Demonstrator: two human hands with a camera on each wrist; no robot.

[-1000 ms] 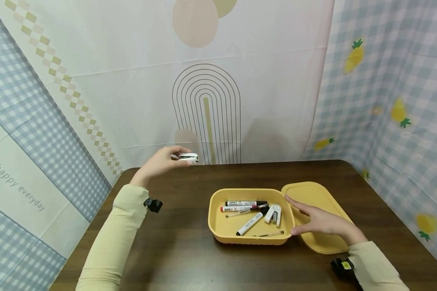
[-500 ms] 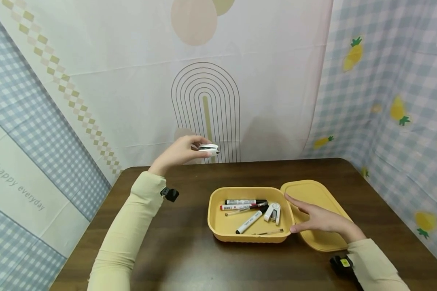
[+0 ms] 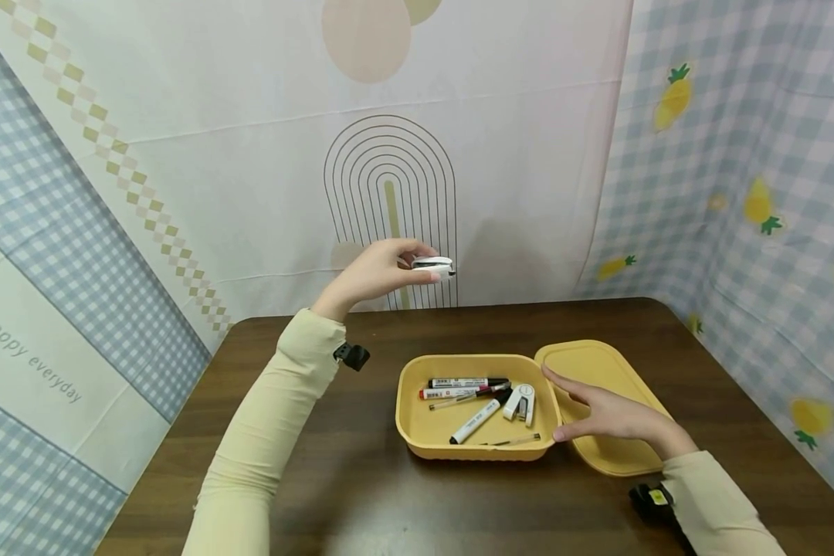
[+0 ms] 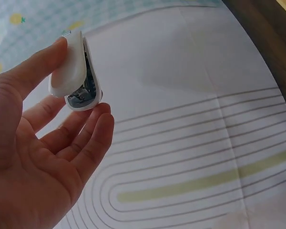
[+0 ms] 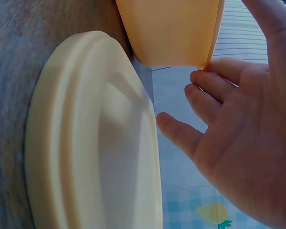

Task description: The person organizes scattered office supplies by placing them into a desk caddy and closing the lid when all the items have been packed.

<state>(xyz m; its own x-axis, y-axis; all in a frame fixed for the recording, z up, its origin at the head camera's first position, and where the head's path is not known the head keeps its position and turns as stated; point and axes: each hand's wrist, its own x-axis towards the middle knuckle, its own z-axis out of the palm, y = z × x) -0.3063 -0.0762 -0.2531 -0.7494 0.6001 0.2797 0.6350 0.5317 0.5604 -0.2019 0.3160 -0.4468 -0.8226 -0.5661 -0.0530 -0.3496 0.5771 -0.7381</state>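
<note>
A small white stapler (image 4: 71, 71) is pinched between the thumb and fingers of my left hand (image 3: 381, 270), raised above the far part of the table. In the left wrist view its slightly parted arms show a dark inside. Below and to the right stands a yellow plastic box (image 3: 406, 421) without its cover on. Inside lie several markers (image 3: 476, 421), a few thin pens (image 3: 517, 441) and a white stapler-like item (image 3: 520, 404) with a round end. My right hand (image 3: 611, 417) spreads thumb and fingers at the box's right side, fingertips right at the rim.
The yellow lid (image 3: 615, 459) lies on the table right of the box, partly beneath my right hand in the head view. The dark wooden table (image 3: 320, 479) ends at the back against a patterned cloth (image 3: 528, 154). Checked cloth hangs on both sides.
My left hand has moved right and upward with the stapler, from the table's far left toward the box. My right hand stays at the box's right side.
</note>
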